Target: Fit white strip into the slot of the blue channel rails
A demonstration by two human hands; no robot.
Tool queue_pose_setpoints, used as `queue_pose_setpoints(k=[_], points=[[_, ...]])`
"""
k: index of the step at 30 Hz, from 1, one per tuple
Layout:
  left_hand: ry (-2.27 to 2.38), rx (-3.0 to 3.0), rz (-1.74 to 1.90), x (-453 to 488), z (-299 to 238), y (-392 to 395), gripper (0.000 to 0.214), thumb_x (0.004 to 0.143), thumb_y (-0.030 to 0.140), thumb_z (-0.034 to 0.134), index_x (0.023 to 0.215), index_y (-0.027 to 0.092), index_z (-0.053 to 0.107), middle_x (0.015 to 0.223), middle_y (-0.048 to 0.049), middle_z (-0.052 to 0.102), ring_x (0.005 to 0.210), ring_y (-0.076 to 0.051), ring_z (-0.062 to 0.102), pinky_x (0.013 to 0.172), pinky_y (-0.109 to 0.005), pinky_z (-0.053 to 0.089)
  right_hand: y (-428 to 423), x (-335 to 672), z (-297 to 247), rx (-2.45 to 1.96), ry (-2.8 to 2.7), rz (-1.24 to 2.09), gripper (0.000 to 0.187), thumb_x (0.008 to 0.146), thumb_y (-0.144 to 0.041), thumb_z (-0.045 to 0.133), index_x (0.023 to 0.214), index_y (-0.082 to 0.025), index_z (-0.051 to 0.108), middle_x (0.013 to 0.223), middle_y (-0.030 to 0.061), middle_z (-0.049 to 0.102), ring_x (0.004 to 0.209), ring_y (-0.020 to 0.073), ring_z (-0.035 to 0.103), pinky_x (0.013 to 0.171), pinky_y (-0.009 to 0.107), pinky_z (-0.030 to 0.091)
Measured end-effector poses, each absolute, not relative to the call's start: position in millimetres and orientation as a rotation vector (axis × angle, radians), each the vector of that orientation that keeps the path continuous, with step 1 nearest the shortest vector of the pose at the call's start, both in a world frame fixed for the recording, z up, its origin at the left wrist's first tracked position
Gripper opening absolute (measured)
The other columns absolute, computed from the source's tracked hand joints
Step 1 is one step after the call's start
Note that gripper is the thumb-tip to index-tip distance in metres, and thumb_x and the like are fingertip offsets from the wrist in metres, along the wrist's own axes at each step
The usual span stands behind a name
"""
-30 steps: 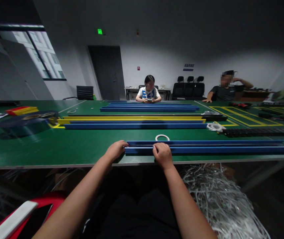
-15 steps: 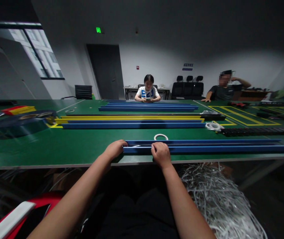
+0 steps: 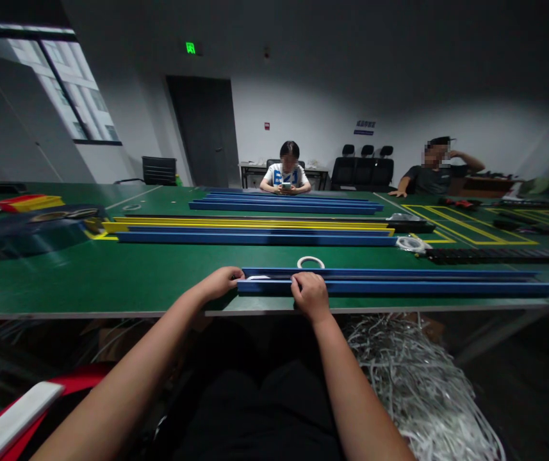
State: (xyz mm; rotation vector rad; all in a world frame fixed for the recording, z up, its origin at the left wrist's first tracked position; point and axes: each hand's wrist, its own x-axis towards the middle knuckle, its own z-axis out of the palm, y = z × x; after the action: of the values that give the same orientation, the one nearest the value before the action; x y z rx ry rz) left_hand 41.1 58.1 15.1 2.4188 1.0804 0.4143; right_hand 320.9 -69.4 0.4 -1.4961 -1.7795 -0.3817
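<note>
1. Head view: the blue channel (image 3: 423, 288) lies along the green table's (image 3: 149, 275) near edge.
2. Your left hand (image 3: 225, 282) meets its left end; your right hand (image 3: 311, 296) curls over its near wall. Pinching: cannot tell for either.
3. Judged stiff, fairly light, possibly slippery; grasp both walls.

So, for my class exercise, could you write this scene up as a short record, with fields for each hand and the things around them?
Left hand: at the left end of the near blue channel; grip partly hidden
Right hand: curled over the same channel, farther right
Inside channel: white strip, next to the left hand
Behind channel: white ring on the green table
Across table: person in a white top, holding a phone
Below, right: tangled pale strips
</note>
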Motion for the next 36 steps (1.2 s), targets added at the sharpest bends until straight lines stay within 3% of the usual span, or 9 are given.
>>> queue_pose_setpoints(k=[7, 9, 13, 16, 19, 25, 32, 36], points=[[1.086, 2.422, 0.362, 44.6, 52.6, 61.7, 0.026, 0.081, 0.04, 0.051, 0.082, 0.018, 0.065, 0.077, -0.0013, 0.065, 0.068, -0.015, 0.055, 0.063, -0.025, 0.041, -72.4, 306.4, 13.3, -1.458, -1.719, -0.291, 0.023, 0.094, -0.026, 0.046, 0.096, -0.021, 0.068, 0.099, 0.0064, 0.07, 0.096, 0.0188, 0.059, 0.091, 0.033, 0.037], [1.061, 2.487, 0.386, 59.4, 71.5, 53.4, 0.024, 0.08, 0.039, 0.053, 0.081, 0.018, 0.066, 0.076, -0.0012, 0.066, 0.067, -0.015, 0.055, 0.062, -0.025, 0.04, -73.5, 298.3, 18.4, -1.447, -1.73, -0.282, 0.025, 0.093, -0.028, 0.048, 0.109, -0.023, 0.067, 0.108, 0.0074, 0.068, 0.103, 0.0207, 0.057, 0.094, 0.035, 0.037], [0.872, 2.506, 0.56, 103.9, 96.9, 22.4, 0.028, 0.086, 0.041, 0.051, 0.083, 0.016, 0.065, 0.076, -0.0015, 0.065, 0.067, -0.014, 0.052, 0.061, -0.025, 0.039, -72.8, 290.6, 29.0, -1.444, -1.753, -0.235, 0.046, 0.09, -0.035, 0.055, 0.135, -0.026, 0.054, 0.127, 0.009, 0.062, 0.116, 0.0253, 0.052, 0.095, 0.039, 0.039], [0.701, 2.467, 0.667, 136.5, 98.1, 6.6, 0.029, 0.087, 0.042, 0.053, 0.086, 0.016, 0.065, 0.078, -0.0027, 0.064, 0.068, -0.013, 0.052, 0.062, -0.024, 0.04, -70.4, 300.5, 35.1, -1.357, -1.702, -0.069, 0.033, 0.093, -0.033, 0.048, 0.121, -0.026, 0.065, 0.122, 0.0071, 0.065, 0.112, 0.0221, 0.056, 0.096, 0.036, 0.042], [0.548, 2.435, 0.788, 160.1, 89.0, 9.2, 0.031, 0.089, 0.044, 0.054, 0.092, 0.016, 0.066, 0.084, -0.0048, 0.065, 0.072, -0.014, 0.055, 0.066, -0.025, 0.042, -69.2, 323.6, 39.6, -1.335, -1.529, 0.126, 0.03, 0.095, -0.036, 0.043, 0.1, -0.023, 0.069, 0.101, 0.0058, 0.071, 0.095, 0.019, 0.063, 0.085, 0.032, 0.047], [0.921, 2.549, 0.772, 178.5, 56.2, 23.4, 0.049, 0.094, 0.054, 0.041, 0.124, 0.019, 0.057, 0.107, -0.0114, 0.068, 0.094, -0.022, 0.062, 0.079, -0.031, 0.044, -78.0, 384.1, 45.4, -1.638, -1.332, 0.271, 0.037, 0.094, -0.049, 0.038, 0.088, -0.023, 0.063, 0.066, 0.0008, 0.064, 0.06, 0.0158, 0.058, 0.057, 0.026, 0.04], [1.378, 2.816, 0.611, 172.2, 29.4, 9.6, 0.06, 0.093, 0.063, 0.03, 0.09, 0.016, 0.069, 0.091, -0.0157, 0.07, 0.089, -0.027, 0.064, 0.081, -0.036, 0.042, -97.7, 422.9, 35.3, -2.035, -1.628, -0.01, 0.025, 0.07, -0.048, 0.075, 0.077, -0.025, 0.068, 0.068, 0.0027, 0.066, 0.058, 0.0162, 0.055, 0.054, 0.027, 0.03], [1.441, 2.814, 0.595, 153.4, 31.3, 6.9, 0.059, 0.093, 0.062, 0.03, 0.087, 0.018, 0.07, 0.087, -0.0136, 0.071, 0.084, -0.027, 0.065, 0.077, -0.036, 0.042, -101.5, 426.7, 37.1, -2.032, -1.69, -0.011, 0.003, 0.074, -0.029, 0.069, 0.076, -0.028, 0.07, 0.065, 0.0008, 0.064, 0.057, 0.015, 0.053, 0.055, 0.027, 0.029]])
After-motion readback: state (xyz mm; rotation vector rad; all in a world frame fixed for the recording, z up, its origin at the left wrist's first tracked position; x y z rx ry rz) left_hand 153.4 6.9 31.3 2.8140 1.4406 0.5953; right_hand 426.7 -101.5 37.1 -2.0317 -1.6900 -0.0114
